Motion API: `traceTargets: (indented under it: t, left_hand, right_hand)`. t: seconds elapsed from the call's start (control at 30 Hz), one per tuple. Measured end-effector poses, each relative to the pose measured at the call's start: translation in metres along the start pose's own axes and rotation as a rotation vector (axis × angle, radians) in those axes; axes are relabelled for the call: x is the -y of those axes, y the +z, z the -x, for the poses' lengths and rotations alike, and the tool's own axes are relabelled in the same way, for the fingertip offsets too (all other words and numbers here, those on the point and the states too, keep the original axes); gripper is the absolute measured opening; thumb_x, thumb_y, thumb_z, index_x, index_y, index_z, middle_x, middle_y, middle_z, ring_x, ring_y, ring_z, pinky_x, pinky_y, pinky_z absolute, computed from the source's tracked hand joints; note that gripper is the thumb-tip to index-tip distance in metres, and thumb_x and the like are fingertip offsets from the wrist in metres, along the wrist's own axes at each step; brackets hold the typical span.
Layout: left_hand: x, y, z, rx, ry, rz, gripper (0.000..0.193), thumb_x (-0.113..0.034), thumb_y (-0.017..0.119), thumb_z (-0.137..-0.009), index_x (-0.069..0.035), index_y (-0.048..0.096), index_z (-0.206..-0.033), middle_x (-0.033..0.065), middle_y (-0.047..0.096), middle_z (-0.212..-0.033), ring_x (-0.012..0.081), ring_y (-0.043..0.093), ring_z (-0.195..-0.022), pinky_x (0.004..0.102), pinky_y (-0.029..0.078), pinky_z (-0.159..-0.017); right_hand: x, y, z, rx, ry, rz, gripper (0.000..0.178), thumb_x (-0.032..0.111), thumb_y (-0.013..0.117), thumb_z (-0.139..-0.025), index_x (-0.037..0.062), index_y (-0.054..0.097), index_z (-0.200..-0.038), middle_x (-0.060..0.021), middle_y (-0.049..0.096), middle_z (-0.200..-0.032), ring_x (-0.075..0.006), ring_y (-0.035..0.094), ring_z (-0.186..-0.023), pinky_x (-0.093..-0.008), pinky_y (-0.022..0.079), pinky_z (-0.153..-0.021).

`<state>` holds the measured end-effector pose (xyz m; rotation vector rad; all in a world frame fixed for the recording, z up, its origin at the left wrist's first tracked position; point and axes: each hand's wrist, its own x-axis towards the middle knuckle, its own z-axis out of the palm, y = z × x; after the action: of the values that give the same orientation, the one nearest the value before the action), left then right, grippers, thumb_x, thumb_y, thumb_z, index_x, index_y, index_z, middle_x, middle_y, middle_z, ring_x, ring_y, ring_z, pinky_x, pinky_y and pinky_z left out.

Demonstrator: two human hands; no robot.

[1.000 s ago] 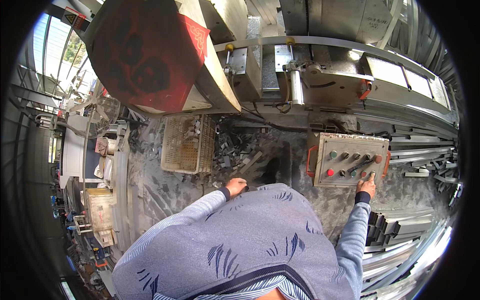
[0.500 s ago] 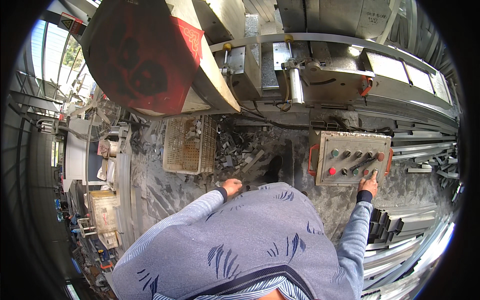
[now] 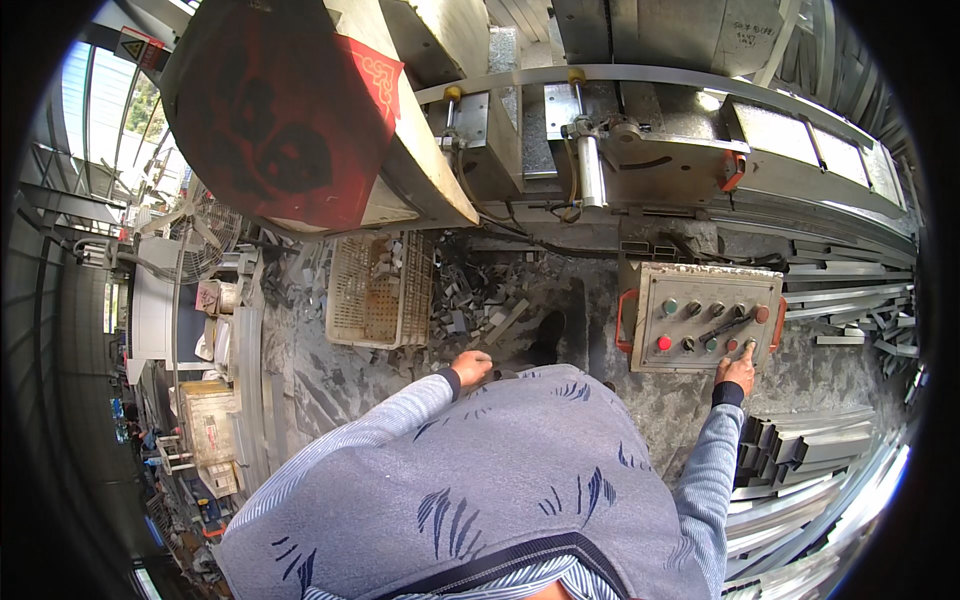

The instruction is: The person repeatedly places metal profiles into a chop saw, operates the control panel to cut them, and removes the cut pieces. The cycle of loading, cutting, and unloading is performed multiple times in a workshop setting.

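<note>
My right hand (image 3: 736,374) is at the lower right corner of a grey control box (image 3: 652,290). Its index finger stretches out onto a small button or knob (image 3: 750,346) there, without gripping it. Coloured buttons, dark knobs and a red button (image 3: 664,343) cover the panel. My left hand (image 3: 472,367) hovers in front of my body, fingers curled closed, and nothing shows in it. Beyond it, a long pale metal bar (image 3: 660,73) lies across the machine bed, below two upright clamp cylinders (image 3: 592,170).
A large machine cover with red cloth (image 3: 350,180) juts in at upper left. Beneath it stands a plastic crate (image 3: 340,320) beside scattered metal offcuts (image 3: 470,310). Stacked metal profiles (image 3: 810,440) lie at right. A fan (image 3: 205,235) stands at left.
My left hand has shifted slightly right and up, away from my body. My right hand keeps its finger at the same spot on the panel.
</note>
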<state>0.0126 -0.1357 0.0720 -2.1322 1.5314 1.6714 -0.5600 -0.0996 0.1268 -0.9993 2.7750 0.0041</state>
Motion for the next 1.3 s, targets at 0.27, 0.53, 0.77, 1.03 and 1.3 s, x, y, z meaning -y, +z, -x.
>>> traceTargets:
  t: [0.27, 0.53, 0.77, 1.03, 1.3]
  left_hand:
    - [-0.011, -0.005, 0.010, -0.013, -0.072, 0.005, 0.033, -0.026, 0.063, -0.081, -0.005, 0.065, -0.107, 0.0136, 0.066, -0.107, 0.0245, 0.062, -0.100, 0.0321, 0.047, -0.088]
    - [-0.019, -0.003, 0.010, -0.022, 0.001, -0.056, 0.033, -0.025, 0.063, -0.081, -0.005, 0.065, -0.107, 0.0131, 0.066, -0.106, 0.0250, 0.062, -0.100, 0.0321, 0.047, -0.088]
    - [-0.010, 0.001, 0.002, -0.002, -0.003, -0.097, 0.032, -0.026, 0.064, -0.082, -0.005, 0.066, -0.106, 0.0142, 0.065, -0.108, 0.0264, 0.060, -0.103, 0.0331, 0.046, -0.089]
    - [0.000, 0.007, -0.001, -0.047, 0.086, -0.191, 0.031, -0.028, 0.064, -0.083, -0.007, 0.067, -0.104, 0.0129, 0.065, -0.108, 0.0283, 0.059, -0.105, 0.0341, 0.045, -0.090]
    - [0.010, 0.017, -0.011, -0.071, 0.117, -0.199, 0.029, -0.027, 0.063, -0.082, -0.006, 0.067, -0.102, 0.0125, 0.065, -0.107, 0.0281, 0.060, -0.103, 0.0344, 0.045, -0.089]
  right_hand:
    - [0.002, -0.002, 0.001, -0.011, -0.007, 0.001, 0.075, 0.021, 0.061, -0.076, 0.0127, 0.028, -0.142, -0.0240, 0.065, -0.091, -0.0379, 0.063, -0.085, -0.0442, 0.050, -0.079]
    - [0.001, 0.000, 0.002, -0.022, -0.011, -0.025, 0.076, 0.021, 0.062, -0.075, 0.0128, 0.028, -0.142, -0.0250, 0.064, -0.092, -0.0382, 0.063, -0.086, -0.0444, 0.050, -0.080]
    - [0.000, 0.000, 0.003, -0.018, -0.006, -0.031, 0.076, 0.020, 0.063, -0.075, 0.0132, 0.028, -0.142, -0.0254, 0.064, -0.092, -0.0384, 0.063, -0.087, -0.0445, 0.050, -0.080]
    - [0.001, 0.000, 0.003, -0.006, 0.007, -0.025, 0.077, 0.021, 0.064, -0.075, 0.0138, 0.026, -0.143, -0.0253, 0.064, -0.094, -0.0379, 0.063, -0.087, -0.0440, 0.050, -0.081]
    - [0.004, -0.007, 0.005, 0.001, -0.001, -0.034, 0.077, 0.021, 0.064, -0.075, 0.0130, 0.028, -0.142, -0.0247, 0.064, -0.093, -0.0377, 0.063, -0.088, -0.0442, 0.050, -0.081]
